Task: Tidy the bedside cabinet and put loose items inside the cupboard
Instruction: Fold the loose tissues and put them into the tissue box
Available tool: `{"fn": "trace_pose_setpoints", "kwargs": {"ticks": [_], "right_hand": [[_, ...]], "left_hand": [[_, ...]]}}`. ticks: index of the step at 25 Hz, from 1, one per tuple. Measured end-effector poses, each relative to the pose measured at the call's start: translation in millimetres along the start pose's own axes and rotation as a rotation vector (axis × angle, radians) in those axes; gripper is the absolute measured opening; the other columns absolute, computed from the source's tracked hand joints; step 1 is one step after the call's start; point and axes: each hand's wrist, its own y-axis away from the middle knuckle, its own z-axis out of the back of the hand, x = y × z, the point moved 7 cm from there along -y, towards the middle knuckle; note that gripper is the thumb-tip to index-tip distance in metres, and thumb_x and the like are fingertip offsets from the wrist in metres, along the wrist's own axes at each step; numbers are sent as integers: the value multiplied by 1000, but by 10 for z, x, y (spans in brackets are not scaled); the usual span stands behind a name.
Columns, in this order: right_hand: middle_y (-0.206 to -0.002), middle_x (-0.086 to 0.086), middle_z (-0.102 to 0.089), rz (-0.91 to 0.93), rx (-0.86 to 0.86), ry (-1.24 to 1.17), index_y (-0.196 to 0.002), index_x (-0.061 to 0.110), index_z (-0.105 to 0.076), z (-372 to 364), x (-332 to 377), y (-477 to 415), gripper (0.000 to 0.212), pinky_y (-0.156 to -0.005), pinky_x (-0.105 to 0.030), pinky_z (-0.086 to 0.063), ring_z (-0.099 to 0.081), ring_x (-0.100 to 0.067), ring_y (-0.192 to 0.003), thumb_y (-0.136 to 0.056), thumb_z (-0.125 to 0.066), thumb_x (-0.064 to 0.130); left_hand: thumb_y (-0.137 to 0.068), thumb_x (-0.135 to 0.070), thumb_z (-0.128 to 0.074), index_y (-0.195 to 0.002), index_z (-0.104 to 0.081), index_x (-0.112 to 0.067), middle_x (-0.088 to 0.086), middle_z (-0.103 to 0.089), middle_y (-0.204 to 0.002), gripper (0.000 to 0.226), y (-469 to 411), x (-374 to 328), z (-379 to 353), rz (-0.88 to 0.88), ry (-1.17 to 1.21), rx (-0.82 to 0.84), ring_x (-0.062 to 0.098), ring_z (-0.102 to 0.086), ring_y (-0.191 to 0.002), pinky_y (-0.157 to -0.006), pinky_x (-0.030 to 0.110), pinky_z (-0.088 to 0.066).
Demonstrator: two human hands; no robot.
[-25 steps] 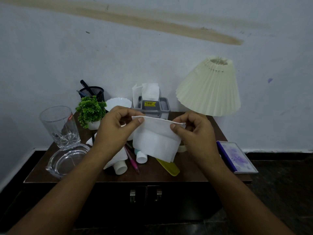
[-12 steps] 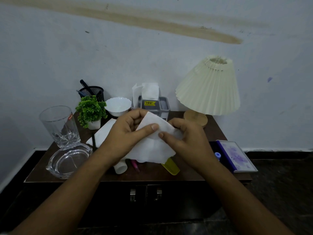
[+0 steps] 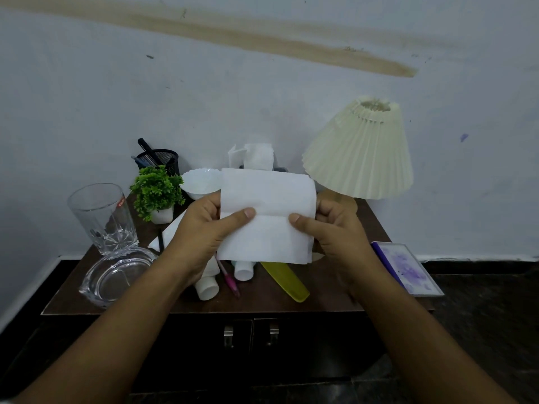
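A white folded tissue (image 3: 267,217) is held upright above the brown bedside cabinet top (image 3: 326,290). My left hand (image 3: 201,231) pinches its left edge and my right hand (image 3: 335,231) its right edge, thumbs on the front. Under the tissue lie two white tubes (image 3: 207,287), a pink pen (image 3: 230,279) and a yellow comb (image 3: 287,282). The cupboard doors (image 3: 250,336) with two metal handles are closed below. The tissue holder (image 3: 258,157) at the back is partly hidden.
At the left stand a tall glass (image 3: 102,217) and a glass ashtray (image 3: 116,275). Behind are a small green plant (image 3: 156,191), a black pen cup (image 3: 159,160) and a white bowl (image 3: 201,182). A cream lamp (image 3: 361,158) stands right; a purple notebook (image 3: 407,268) overhangs the right edge.
The tissue was held stretched, then bunched between both hands, and is now raised higher as a flat folded rectangle. Both hands moved up with it.
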Motion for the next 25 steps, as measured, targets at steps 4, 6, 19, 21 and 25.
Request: {"fn": "trace_pose_setpoints", "kwargs": {"ticks": [4,6,19,21,25], "right_hand": [[-98,10,-79,48,24,3,-110,15,-69,-14,13,-15,22,-68,-19,-57,-75,-8,-92,-92,-68,2],[-103,4,-79,102,22,-26,-114,10,-69,1,49,-37,24,-72,-23,-58,-74,-12,-97,-93,-65,-1],[-103,-7,-75,275,25,168,-93,11,-76,53,153,-34,35,-68,-25,-56,-70,-24,-101,-88,-49,-10],[-104,-7,-77,190,19,127,-109,9,-73,70,143,-35,34,-71,-28,-60,-73,-21,-100,-98,-45,-7],[-106,1,-75,217,27,236,-122,17,-66,15,197,30,24,-79,-24,-58,-70,-10,-100,-103,-55,27]], "left_hand": [[-86,-4,-71,-114,-73,-12,5,-78,-110,29,-34,15,38,-10,5,-7,23,-74,-103,-87,37,-61],[-85,0,-71,-103,-75,-13,4,-79,-102,23,-59,28,77,3,21,-22,18,-75,-95,-78,31,-61],[-98,-23,-60,-114,-72,-7,9,-76,-114,26,-101,231,79,269,65,-8,24,-72,-102,-68,32,-62],[-92,-16,-68,-104,-75,-7,7,-77,-105,17,-111,191,124,193,15,-41,21,-70,-93,-67,30,-59],[-90,-13,-70,-95,-76,-11,-4,-77,-86,7,-60,16,63,24,-106,26,8,-68,-79,-63,20,-53]]}}
